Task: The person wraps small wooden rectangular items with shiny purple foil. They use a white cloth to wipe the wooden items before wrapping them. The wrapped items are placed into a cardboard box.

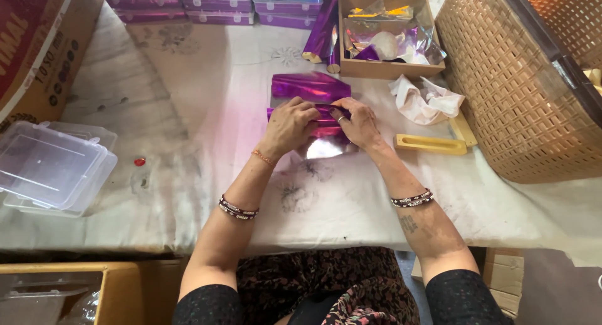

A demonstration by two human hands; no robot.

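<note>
A sheet of shiny purple foil wrap [310,86] lies on the white cloth in the middle of the table, folded around a small flat object that I cannot make out. My left hand [288,125] and my right hand [357,120] both press down on the wrapped piece, fingertips meeting at its top fold. A silvery underside of the foil [326,147] shows below my hands. Both wrists carry beaded bracelets.
A wooden box [389,68] of foil scraps and purple foil rolls [321,33] stands at the back. A crumpled white cloth [426,99], a yellow wooden mould [430,144], a woven basket [520,93] sit right. Clear plastic boxes [50,165] lie left, a cardboard carton [37,43] behind them.
</note>
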